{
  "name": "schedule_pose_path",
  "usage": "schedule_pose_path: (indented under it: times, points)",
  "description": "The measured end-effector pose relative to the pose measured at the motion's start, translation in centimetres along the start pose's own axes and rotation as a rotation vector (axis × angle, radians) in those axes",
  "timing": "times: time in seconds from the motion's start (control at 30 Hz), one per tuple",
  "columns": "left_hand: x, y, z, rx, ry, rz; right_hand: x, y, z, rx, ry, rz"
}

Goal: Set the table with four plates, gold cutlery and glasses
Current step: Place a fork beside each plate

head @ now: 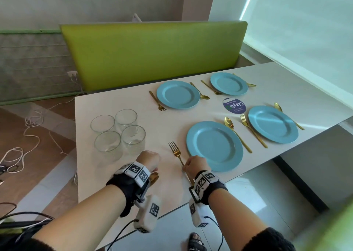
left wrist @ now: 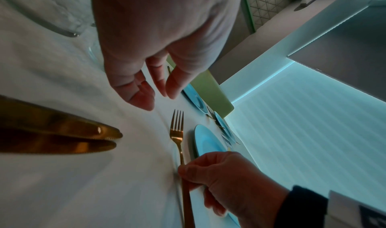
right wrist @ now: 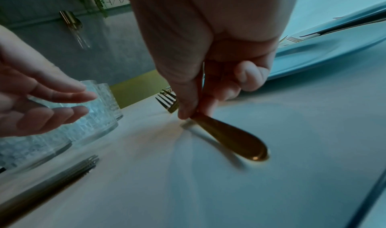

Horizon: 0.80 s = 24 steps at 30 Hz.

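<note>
Several blue plates lie on the white table (head: 118, 174), each flanked by gold cutlery. Left of the nearest plate (head: 214, 145) lies a gold fork (head: 174, 151), tines pointing away. My right hand (head: 184, 167) pinches its handle between thumb and fingers, with the handle end (right wrist: 236, 140) on the table. Just to the left, my left hand (head: 150, 161) hovers with relaxed fingers (left wrist: 144, 99) and holds nothing. Two gold knives (left wrist: 83, 137) lie on the table under that wrist. Several clear glasses (head: 118, 132) stand clustered beyond the left hand.
A round purple sticker (head: 234, 105) sits between the plates. A green bench back (head: 152, 54) runs along the table's far side. The near table edge is under my wrists. Cables (head: 28, 126) trail on the floor at the left.
</note>
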<state>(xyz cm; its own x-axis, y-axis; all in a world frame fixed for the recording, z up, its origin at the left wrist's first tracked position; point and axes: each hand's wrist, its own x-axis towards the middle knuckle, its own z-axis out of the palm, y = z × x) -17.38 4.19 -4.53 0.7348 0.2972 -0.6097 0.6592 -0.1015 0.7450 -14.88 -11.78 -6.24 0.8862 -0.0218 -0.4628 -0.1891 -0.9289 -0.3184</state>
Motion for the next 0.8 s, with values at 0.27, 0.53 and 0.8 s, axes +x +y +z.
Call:
schedule_pose_path:
  times: [0.27,0.53,0.8]
  points:
    - [-0.2,0.0,-1.4,-0.007,0.031,-0.052,0.8,-0.5,0.2,-0.008,0.095,0.081]
    - [-0.1,-0.3,-2.1,0.051,0.033,-0.044,1.5,-0.3,-0.7,0.004,0.123,0.121]
    - [-0.6,0.0,-1.8,0.080,-0.007,-0.033,1.7,0.0,-1.2,-0.004,0.122,0.135]
